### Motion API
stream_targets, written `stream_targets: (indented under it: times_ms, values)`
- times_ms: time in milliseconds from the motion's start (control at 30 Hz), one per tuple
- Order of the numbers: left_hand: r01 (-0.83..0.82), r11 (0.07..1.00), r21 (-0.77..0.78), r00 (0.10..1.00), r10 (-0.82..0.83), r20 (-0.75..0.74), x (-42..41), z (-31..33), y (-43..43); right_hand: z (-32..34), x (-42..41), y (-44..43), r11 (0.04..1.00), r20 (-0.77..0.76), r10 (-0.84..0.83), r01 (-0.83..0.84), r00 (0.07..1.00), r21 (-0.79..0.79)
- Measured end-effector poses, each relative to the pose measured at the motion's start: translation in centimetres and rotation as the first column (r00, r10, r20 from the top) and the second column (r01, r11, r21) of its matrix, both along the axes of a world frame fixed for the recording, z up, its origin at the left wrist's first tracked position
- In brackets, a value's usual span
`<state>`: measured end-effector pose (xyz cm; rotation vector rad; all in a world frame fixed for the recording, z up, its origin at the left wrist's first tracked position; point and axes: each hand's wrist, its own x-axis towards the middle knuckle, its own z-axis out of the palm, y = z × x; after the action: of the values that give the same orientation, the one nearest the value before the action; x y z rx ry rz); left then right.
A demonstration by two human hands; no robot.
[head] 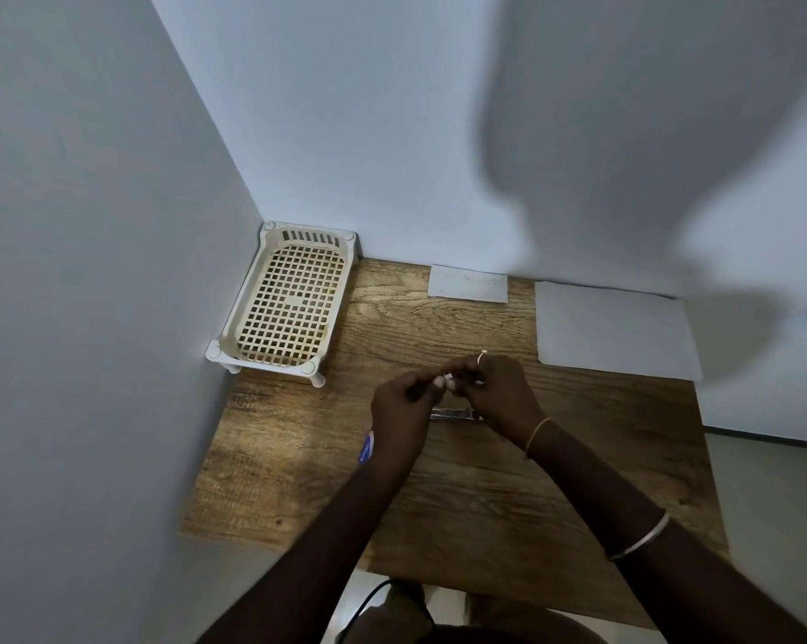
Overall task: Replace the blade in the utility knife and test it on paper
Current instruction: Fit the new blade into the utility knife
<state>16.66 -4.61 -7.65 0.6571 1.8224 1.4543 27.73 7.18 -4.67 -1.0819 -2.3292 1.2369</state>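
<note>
My left hand (pixel 403 409) and my right hand (pixel 496 390) meet over the middle of the wooden table (pixel 462 495), fingertips pinched together on a small pale piece (pixel 448 378), mostly hidden by the fingers. A thin metallic part, like a blade or knife slider (pixel 452 414), lies on the table just under the hands. A blue and white object (pixel 365 448) shows beside my left wrist. A large white paper sheet (pixel 615 327) lies at the back right, and a smaller paper (pixel 469 283) at the back middle.
A cream plastic mesh tray (pixel 294 302) on short legs stands in the back left corner against the white walls. The table's near edge drops to a tiled floor, where a dark cable (pixel 373 597) runs.
</note>
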Motion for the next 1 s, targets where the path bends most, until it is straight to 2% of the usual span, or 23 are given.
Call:
stream_targets:
  times_ms: [67,167,367,500,1000]
  values:
    - [0.032,0.999,-0.025,0.999,-0.031,0.028,0.0,-0.1,0.1,-0.2,0.3,0.1,0.990,0.056,0.048,-0.055,0.997,0.131]
    - [0.010,0.997,-0.079,1.000,-0.009,0.017,0.0,-0.4,0.1,-1.3,1.0,-0.3,0.977,0.147,0.034,-0.064,0.988,0.203]
    - [-0.137,0.957,-0.257,0.968,0.074,-0.241,-0.4,-0.8,-1.6,-3.9,1.7,-2.5,0.952,0.235,-0.002,-0.070,0.972,0.298]
    - [-0.121,0.941,-0.315,0.956,0.025,-0.294,0.1,-1.0,-2.4,-5.2,1.3,-3.1,0.956,0.327,-0.019,-0.079,0.945,0.284]
    - [-0.071,0.928,-0.365,0.947,-0.052,-0.316,0.7,-0.9,-3.1,-5.8,1.1,-3.3,0.973,0.334,-0.037,-0.042,0.942,0.227]
